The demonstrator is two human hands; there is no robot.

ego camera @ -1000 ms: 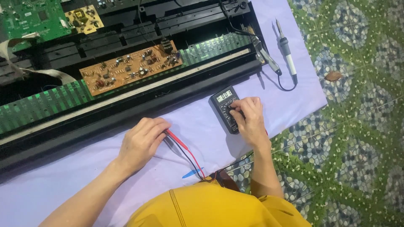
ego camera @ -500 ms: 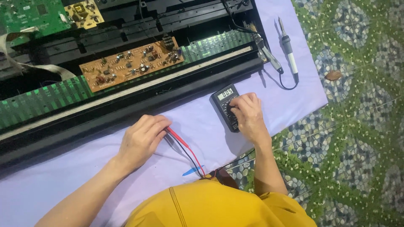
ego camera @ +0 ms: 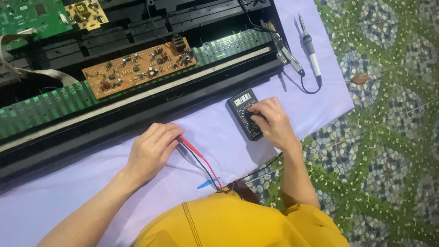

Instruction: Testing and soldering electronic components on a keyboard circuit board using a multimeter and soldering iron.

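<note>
At far left a green circuit board [ego camera: 27,18] is cut off by the frame edge, and the long black casing [ego camera: 137,114] runs out of view beside it. A brown circuit board [ego camera: 139,67] lies inside the casing. The left hand [ego camera: 153,148] rests on the lilac cloth [ego camera: 219,137], its grip clenched on the red and black test probes [ego camera: 190,147]; their tips are hidden under the fingers. The right hand [ego camera: 272,123] covers the lower half of the black multimeter [ego camera: 245,112], fingertips on its dial; whether they pinch it cannot be told. A soldering iron [ego camera: 311,50] lies farther right.
</note>
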